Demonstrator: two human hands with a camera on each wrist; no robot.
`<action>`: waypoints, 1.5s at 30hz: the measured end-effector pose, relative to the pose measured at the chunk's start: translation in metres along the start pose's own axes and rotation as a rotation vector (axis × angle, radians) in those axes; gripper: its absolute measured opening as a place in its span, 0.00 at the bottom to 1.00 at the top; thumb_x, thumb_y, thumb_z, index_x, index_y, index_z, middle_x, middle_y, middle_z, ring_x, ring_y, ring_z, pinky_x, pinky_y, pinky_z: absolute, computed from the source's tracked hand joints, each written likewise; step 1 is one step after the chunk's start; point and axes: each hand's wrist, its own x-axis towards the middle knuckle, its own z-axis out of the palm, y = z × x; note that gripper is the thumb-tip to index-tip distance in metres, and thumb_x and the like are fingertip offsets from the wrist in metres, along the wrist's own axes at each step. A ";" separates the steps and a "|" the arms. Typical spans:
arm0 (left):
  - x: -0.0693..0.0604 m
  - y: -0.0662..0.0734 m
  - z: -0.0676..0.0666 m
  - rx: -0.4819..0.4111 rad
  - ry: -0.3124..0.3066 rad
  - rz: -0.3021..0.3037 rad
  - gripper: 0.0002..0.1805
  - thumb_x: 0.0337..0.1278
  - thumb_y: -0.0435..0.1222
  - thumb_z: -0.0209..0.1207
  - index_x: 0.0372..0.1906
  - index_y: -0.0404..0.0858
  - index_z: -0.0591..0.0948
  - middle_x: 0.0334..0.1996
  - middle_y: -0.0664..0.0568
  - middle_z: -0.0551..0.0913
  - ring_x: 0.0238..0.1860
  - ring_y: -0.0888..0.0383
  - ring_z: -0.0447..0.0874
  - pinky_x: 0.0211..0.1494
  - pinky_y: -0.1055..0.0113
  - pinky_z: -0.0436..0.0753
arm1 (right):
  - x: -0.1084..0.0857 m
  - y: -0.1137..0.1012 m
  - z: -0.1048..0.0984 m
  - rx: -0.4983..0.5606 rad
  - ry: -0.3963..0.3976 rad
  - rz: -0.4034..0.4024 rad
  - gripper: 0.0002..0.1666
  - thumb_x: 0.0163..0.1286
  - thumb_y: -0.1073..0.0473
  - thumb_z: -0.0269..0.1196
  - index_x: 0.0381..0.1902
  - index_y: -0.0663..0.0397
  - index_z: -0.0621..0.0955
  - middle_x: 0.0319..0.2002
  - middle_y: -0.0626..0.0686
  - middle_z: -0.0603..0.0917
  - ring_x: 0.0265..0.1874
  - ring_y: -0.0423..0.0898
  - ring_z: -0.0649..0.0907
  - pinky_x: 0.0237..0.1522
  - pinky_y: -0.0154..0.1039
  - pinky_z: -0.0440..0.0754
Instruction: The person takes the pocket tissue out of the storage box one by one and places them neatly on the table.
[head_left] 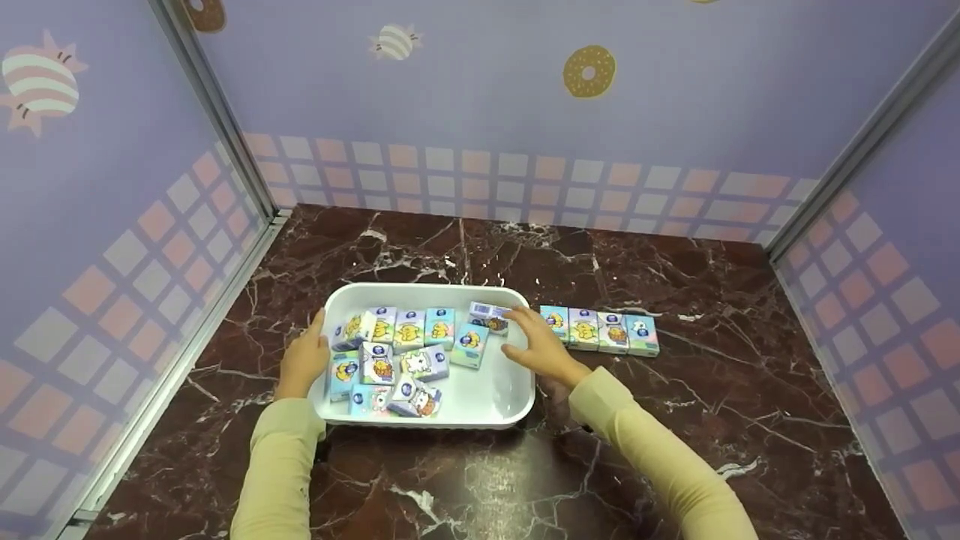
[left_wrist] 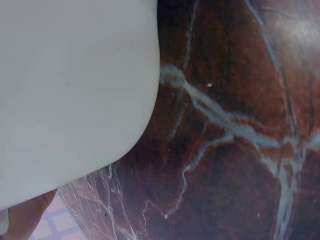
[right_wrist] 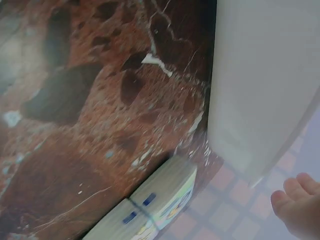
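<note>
Your right hand (head_left: 541, 346) is hovering nearer, fingers apart, with the barcoded packet (head_left: 487, 318) lying at its left in the tray (head_left: 491, 397), long axis running sideways. Your left hand (head_left: 304, 358) is touching the rim, grip unclear.

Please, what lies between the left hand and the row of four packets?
The head view shows it: between the left hand and the row of four packets lie the white tray, with packets inside, and the right hand, over the tray's right rim.
</note>
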 end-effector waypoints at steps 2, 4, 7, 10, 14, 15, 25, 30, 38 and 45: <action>0.000 0.000 0.000 0.000 -0.005 -0.004 0.28 0.64 0.34 0.36 0.69 0.42 0.47 0.60 0.31 0.62 0.54 0.32 0.66 0.55 0.41 0.64 | 0.001 -0.003 0.003 0.002 -0.050 -0.005 0.29 0.52 0.56 0.60 0.54 0.58 0.71 0.60 0.63 0.67 0.60 0.58 0.65 0.61 0.53 0.61; 0.000 0.000 0.000 0.002 -0.005 -0.006 0.29 0.63 0.34 0.36 0.69 0.42 0.47 0.61 0.32 0.61 0.54 0.32 0.65 0.55 0.41 0.63 | 0.002 -0.006 0.006 0.010 -0.091 -0.017 0.29 0.52 0.57 0.60 0.54 0.58 0.71 0.59 0.61 0.68 0.60 0.56 0.66 0.61 0.52 0.61; 0.000 0.000 -0.001 0.005 0.004 -0.003 0.28 0.63 0.34 0.36 0.69 0.42 0.49 0.60 0.32 0.61 0.54 0.32 0.65 0.54 0.41 0.64 | 0.004 -0.010 0.010 0.022 -0.145 -0.040 0.28 0.52 0.59 0.60 0.53 0.59 0.71 0.58 0.60 0.69 0.59 0.55 0.67 0.62 0.49 0.61; 0.000 0.000 -0.001 0.010 0.006 0.000 0.29 0.63 0.34 0.36 0.69 0.42 0.48 0.60 0.32 0.62 0.54 0.31 0.66 0.54 0.41 0.64 | 0.006 -0.012 0.014 0.017 -0.181 -0.060 0.28 0.52 0.60 0.60 0.53 0.60 0.71 0.57 0.60 0.71 0.58 0.54 0.68 0.62 0.48 0.61; 0.000 0.000 -0.001 0.015 0.001 0.001 0.29 0.63 0.34 0.35 0.69 0.42 0.48 0.60 0.31 0.62 0.54 0.31 0.66 0.54 0.41 0.64 | 0.010 -0.013 0.019 -0.007 -0.212 -0.081 0.28 0.51 0.60 0.60 0.52 0.61 0.71 0.55 0.60 0.71 0.57 0.54 0.69 0.61 0.46 0.62; 0.000 0.000 -0.002 0.016 0.001 0.002 0.29 0.63 0.34 0.35 0.69 0.42 0.48 0.59 0.31 0.62 0.53 0.31 0.66 0.54 0.41 0.64 | 0.012 -0.012 0.020 -0.015 -0.219 -0.080 0.29 0.51 0.60 0.60 0.52 0.61 0.70 0.55 0.60 0.71 0.57 0.54 0.69 0.61 0.46 0.63; 0.000 0.000 -0.002 0.002 0.013 0.004 0.28 0.63 0.34 0.35 0.69 0.42 0.48 0.56 0.30 0.66 0.51 0.31 0.68 0.53 0.41 0.66 | 0.025 -0.014 0.026 -0.023 -0.296 0.053 0.36 0.49 0.58 0.63 0.57 0.61 0.67 0.58 0.61 0.68 0.58 0.55 0.68 0.61 0.47 0.63; 0.000 -0.001 -0.002 -0.002 -0.002 -0.006 0.28 0.63 0.34 0.35 0.69 0.42 0.47 0.58 0.30 0.64 0.52 0.32 0.67 0.54 0.41 0.64 | 0.029 -0.017 0.029 -0.080 -0.360 0.122 0.40 0.49 0.55 0.64 0.61 0.59 0.64 0.61 0.62 0.63 0.60 0.57 0.66 0.62 0.49 0.62; 0.000 -0.001 -0.001 -0.009 -0.016 -0.016 0.29 0.63 0.34 0.35 0.69 0.42 0.47 0.60 0.31 0.61 0.55 0.32 0.64 0.56 0.40 0.63 | 0.032 -0.019 0.035 -0.167 -0.441 0.169 0.43 0.49 0.55 0.64 0.63 0.57 0.62 0.66 0.66 0.54 0.64 0.61 0.59 0.63 0.51 0.58; 0.000 0.000 -0.001 -0.007 -0.009 -0.009 0.29 0.63 0.34 0.35 0.69 0.43 0.47 0.59 0.31 0.62 0.54 0.31 0.65 0.55 0.41 0.63 | 0.034 -0.020 0.039 -0.255 -0.458 0.194 0.38 0.48 0.53 0.65 0.59 0.52 0.66 0.66 0.66 0.52 0.62 0.63 0.60 0.59 0.54 0.62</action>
